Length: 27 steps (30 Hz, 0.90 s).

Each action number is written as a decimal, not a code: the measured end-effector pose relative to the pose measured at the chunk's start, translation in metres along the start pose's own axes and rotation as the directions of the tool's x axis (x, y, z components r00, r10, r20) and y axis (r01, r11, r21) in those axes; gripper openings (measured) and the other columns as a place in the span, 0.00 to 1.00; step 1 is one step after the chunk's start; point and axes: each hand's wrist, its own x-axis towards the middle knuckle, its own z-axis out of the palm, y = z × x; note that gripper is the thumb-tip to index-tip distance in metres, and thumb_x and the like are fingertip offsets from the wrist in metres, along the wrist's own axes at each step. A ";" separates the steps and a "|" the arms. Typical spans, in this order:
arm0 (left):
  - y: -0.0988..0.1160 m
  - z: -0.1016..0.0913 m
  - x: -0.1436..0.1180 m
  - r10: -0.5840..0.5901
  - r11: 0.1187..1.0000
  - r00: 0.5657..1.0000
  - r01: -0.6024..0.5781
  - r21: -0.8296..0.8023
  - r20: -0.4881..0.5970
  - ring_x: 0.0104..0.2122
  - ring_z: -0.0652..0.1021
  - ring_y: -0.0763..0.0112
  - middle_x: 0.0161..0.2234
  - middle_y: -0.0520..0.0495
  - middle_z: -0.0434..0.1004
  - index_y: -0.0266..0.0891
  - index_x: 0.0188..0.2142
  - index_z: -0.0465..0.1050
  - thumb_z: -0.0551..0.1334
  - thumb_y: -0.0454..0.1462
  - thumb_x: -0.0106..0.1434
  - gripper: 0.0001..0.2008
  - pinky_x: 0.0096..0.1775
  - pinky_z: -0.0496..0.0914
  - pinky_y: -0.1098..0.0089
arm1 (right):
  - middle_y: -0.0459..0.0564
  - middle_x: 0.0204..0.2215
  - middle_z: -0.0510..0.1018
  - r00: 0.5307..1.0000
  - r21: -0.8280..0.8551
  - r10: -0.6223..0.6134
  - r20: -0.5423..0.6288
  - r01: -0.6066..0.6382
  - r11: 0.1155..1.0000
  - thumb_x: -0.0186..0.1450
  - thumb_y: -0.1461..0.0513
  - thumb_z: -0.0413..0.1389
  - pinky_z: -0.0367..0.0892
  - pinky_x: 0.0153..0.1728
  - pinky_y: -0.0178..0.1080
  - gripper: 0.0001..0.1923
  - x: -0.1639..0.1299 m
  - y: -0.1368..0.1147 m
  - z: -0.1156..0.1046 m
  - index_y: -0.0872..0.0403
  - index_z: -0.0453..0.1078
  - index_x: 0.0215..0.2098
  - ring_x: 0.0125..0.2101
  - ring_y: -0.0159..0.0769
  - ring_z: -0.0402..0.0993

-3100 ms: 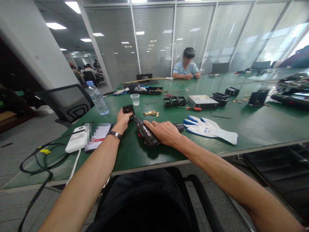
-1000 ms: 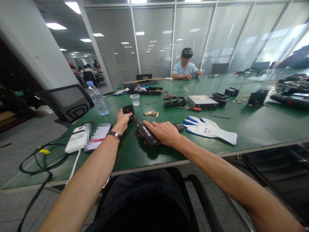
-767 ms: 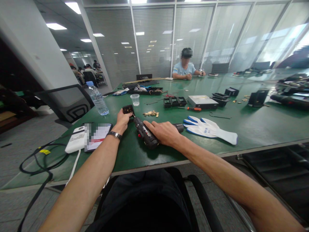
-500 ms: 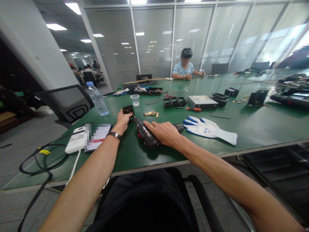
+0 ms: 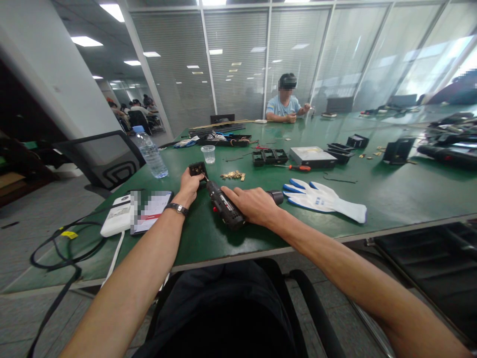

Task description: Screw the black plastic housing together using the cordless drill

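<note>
My left hand (image 5: 190, 185) grips a small black plastic part (image 5: 197, 170) and tilts its face toward me. In my right hand (image 5: 255, 205) is a black cordless screwdriver (image 5: 224, 205), its fingers wrapped round the handle. The tool points up and left, and its bit meets or nearly meets the black part by my left thumb; exact contact is too small to tell. A pile of small brass-coloured pieces (image 5: 233, 175) lies on the green table just right of the part. A white glove with blue fingertips (image 5: 322, 198) rests to the right of my right hand.
A water bottle (image 5: 151, 154), a phone (image 5: 152, 214) and a white power bank (image 5: 118, 215) with cables stand left. Beyond lie a plastic cup (image 5: 209, 154), black trays (image 5: 270, 157), a red-handled screwdriver (image 5: 300, 168) and a metal box (image 5: 312, 157). Another person (image 5: 285, 104) sits across the table.
Both my hands, the black part and the cordless screwdriver stay almost still. Across the table, the other person has raised one hand slightly.
</note>
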 end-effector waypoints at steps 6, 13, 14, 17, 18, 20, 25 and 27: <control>0.003 0.000 -0.002 -0.005 1.000 1.000 0.005 0.004 -0.006 0.33 0.75 0.70 0.33 0.49 0.76 0.38 0.36 0.72 0.65 0.30 0.43 0.17 0.40 0.69 0.67 | 0.57 0.46 0.72 1.000 -0.008 0.006 0.010 -0.006 1.000 0.66 0.61 0.49 0.66 0.34 0.41 0.35 0.000 0.000 0.000 0.51 0.36 0.66 0.38 0.45 0.76; 0.001 0.000 0.000 0.000 1.000 1.000 0.000 -0.003 0.007 0.33 0.75 0.70 0.33 0.49 0.76 0.38 0.36 0.72 0.65 0.30 0.42 0.18 0.39 0.69 0.67 | 0.57 0.46 0.72 1.000 -0.004 0.005 0.003 -0.005 1.000 0.66 0.61 0.49 0.66 0.34 0.41 0.35 0.000 0.000 -0.001 0.50 0.36 0.66 0.38 0.46 0.76; 0.000 -0.001 0.000 -0.001 1.000 1.000 0.001 -0.002 0.007 0.33 0.75 0.70 0.33 0.49 0.76 0.38 0.36 0.72 0.65 0.30 0.42 0.18 0.39 0.69 0.67 | 0.57 0.46 0.72 1.000 -0.004 0.004 -0.001 -0.004 1.000 0.66 0.61 0.49 0.66 0.33 0.41 0.35 0.000 0.000 -0.001 0.50 0.37 0.66 0.38 0.46 0.76; 0.000 0.000 0.001 0.001 1.000 1.000 -0.001 0.006 0.002 0.32 0.75 0.70 0.33 0.49 0.76 0.38 0.36 0.72 0.65 0.30 0.42 0.17 0.39 0.69 0.67 | 0.57 0.46 0.72 1.000 -0.004 0.002 0.006 -0.002 1.000 0.66 0.61 0.49 0.66 0.34 0.41 0.35 0.000 0.000 0.000 0.51 0.36 0.66 0.38 0.45 0.76; 0.000 0.000 0.001 0.001 1.000 1.000 -0.001 0.009 0.001 0.32 0.75 0.70 0.33 0.49 0.76 0.38 0.36 0.72 0.65 0.30 0.42 0.17 0.39 0.69 0.67 | 0.58 0.46 0.72 1.000 -0.006 0.002 0.011 -0.002 1.000 0.66 0.61 0.49 0.66 0.34 0.41 0.36 0.000 0.000 0.000 0.51 0.36 0.66 0.38 0.45 0.76; 0.000 0.000 0.000 -0.003 1.000 1.000 0.003 0.011 -0.002 0.32 0.75 0.70 0.33 0.50 0.76 0.38 0.36 0.72 0.64 0.30 0.42 0.17 0.39 0.69 0.67 | 0.58 0.47 0.72 1.000 -0.014 0.003 0.021 -0.003 1.000 0.66 0.61 0.49 0.66 0.34 0.41 0.36 0.000 0.000 0.000 0.51 0.35 0.66 0.39 0.45 0.76; 0.002 0.000 -0.001 -0.005 1.000 1.000 0.005 0.000 0.004 0.32 0.75 0.71 0.33 0.50 0.76 0.39 0.36 0.72 0.64 0.30 0.42 0.17 0.39 0.69 0.67 | 0.58 0.46 0.72 1.000 -0.017 0.000 0.007 0.000 1.000 0.65 0.61 0.50 0.66 0.33 0.41 0.37 0.001 0.001 0.001 0.51 0.36 0.66 0.37 0.46 0.76; 0.001 0.000 -0.001 -0.004 1.000 1.000 0.004 -0.001 0.009 0.33 0.75 0.70 0.33 0.50 0.76 0.39 0.36 0.72 0.64 0.30 0.43 0.17 0.39 0.69 0.68 | 0.57 0.46 0.72 1.000 -0.017 0.000 0.004 0.000 1.000 0.65 0.60 0.50 0.66 0.33 0.41 0.37 0.001 0.001 0.001 0.51 0.36 0.66 0.37 0.46 0.76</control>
